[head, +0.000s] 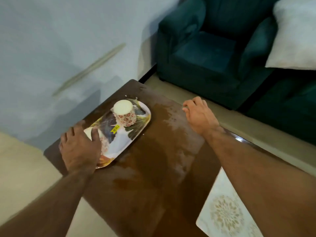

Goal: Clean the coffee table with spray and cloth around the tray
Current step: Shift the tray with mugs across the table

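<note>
The tray (pixel 130 134) sat at the far left of the brown desk (pixel 153 168), carrying two upturned cups (pixel 124 115). The left hand (pixel 80 147) lay spread over the tray's near end, fingers straight. The right hand (pixel 199 115) rested at the desk's right edge, fingers loosely bent, holding nothing.

The worktop (pixel 153 168) is dark brown with pale streaks. The tray (pixel 136 134) is white with dark and gold leaf shapes and a yellow sticker (pixel 115 129). The cup (pixel 125 117) is white with small red flowers. The sofa (pixel 213 48) is teal, the cushion (pixel 294 35) off-white, the mat (pixel 227 211) white with a beige medallion.
</note>
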